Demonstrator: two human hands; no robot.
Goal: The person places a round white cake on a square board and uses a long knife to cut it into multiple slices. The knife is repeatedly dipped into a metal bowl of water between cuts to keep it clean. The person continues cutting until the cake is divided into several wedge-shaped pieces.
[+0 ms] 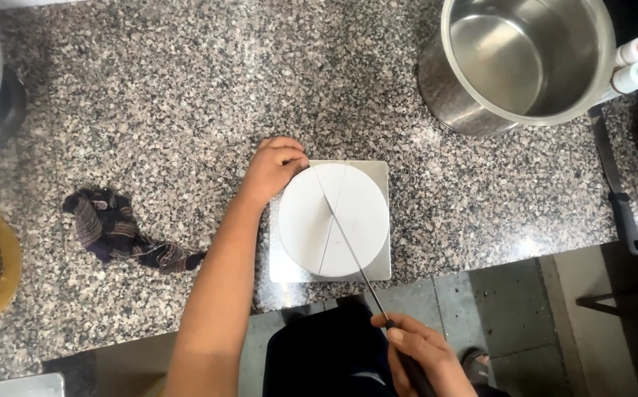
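you're mid-cut: your right hand (425, 353) is clamped on the knife (348, 242) handle, blade laid across the white round cake (334, 219) on its square board (378, 173) on the counter (187, 95). your left hand (271, 167) steadies the cake's far-left edge, fingers curled against it. keep the blade level.

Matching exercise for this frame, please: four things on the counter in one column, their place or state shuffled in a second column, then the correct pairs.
Things:
1. white round cake
2. steel pot
3. striped cloth
4. long knife

Places or states:
A. crumpled on the granite counter, left of the left hand
B. empty, at the far right
C. on a square silver board, one cut line already across its top
D. lying across the cake, handle in the right hand

Pairs: 1-C, 2-B, 3-A, 4-D
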